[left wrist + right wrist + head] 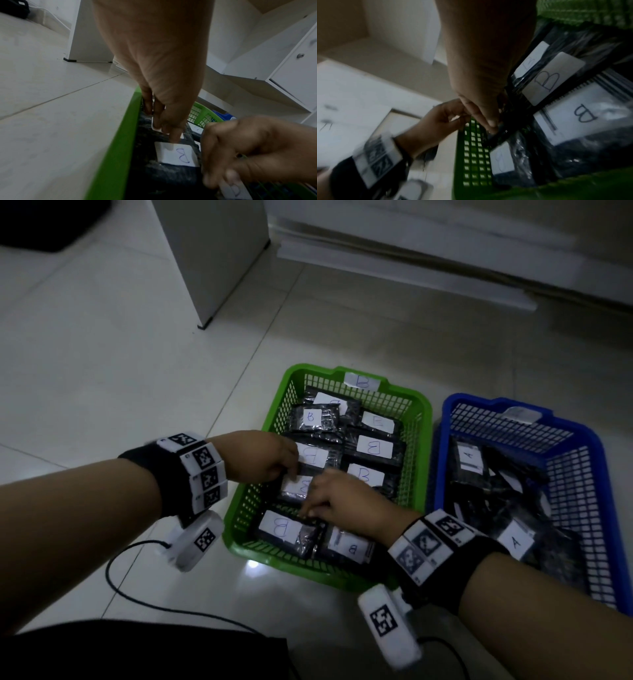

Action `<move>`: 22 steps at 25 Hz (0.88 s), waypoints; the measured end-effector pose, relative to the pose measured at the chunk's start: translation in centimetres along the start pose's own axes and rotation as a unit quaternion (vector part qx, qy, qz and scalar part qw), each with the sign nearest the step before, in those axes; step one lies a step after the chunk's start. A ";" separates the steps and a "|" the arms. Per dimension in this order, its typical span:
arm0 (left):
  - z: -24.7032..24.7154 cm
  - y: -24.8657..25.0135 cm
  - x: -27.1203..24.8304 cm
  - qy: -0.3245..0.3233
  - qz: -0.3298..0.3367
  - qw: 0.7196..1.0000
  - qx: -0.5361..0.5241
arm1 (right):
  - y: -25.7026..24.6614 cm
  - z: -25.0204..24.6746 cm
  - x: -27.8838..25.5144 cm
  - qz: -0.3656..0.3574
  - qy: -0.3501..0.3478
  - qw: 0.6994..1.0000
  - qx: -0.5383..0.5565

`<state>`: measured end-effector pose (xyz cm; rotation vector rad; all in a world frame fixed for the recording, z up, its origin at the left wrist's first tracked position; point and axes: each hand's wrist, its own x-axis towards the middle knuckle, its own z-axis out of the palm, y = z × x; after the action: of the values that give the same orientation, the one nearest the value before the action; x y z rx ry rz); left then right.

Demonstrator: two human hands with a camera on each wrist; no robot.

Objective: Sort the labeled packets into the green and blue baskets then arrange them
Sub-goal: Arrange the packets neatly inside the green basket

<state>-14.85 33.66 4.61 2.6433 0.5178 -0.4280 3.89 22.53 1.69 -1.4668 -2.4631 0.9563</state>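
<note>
Tiled floor, green basket, left hand fingertip pressing B packet, right hand grip unclear.

Both my forearms reach forward, palms down, each wrist banded in black with marker tags. My left hand extends its fingers straight down. My right hand curls its fingers, pinching with fingertips.

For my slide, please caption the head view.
Both hands arrange B packets in the green basket.
</note>
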 end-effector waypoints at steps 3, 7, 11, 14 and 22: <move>-0.9 -0.1 1.8 0.107 -0.028 0.994 0.007 | 3.1 -1.8 -0.5 0.185 0.190 0.964 -0.003; -1.6 0.3 5.4 0.134 -0.094 0.987 0.004 | 6.5 -3.3 -1.1 0.230 0.134 0.962 -0.053; -2.2 0.1 7.8 0.104 -0.153 0.983 0.014 | 6.8 -3.3 -0.6 0.236 0.115 0.957 -0.121; -1.7 -0.4 8.2 0.121 -0.099 0.987 0.038 | 7.3 -3.1 -0.3 0.251 0.120 0.951 -0.137; -1.8 -1.0 7.8 0.105 -0.081 0.991 0.033 | 6.9 -3.0 -1.0 0.236 0.195 0.951 -0.045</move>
<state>-7.94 37.56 2.94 2.7372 0.8004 -0.2171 10.79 25.40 0.35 -2.0964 -1.9352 0.5346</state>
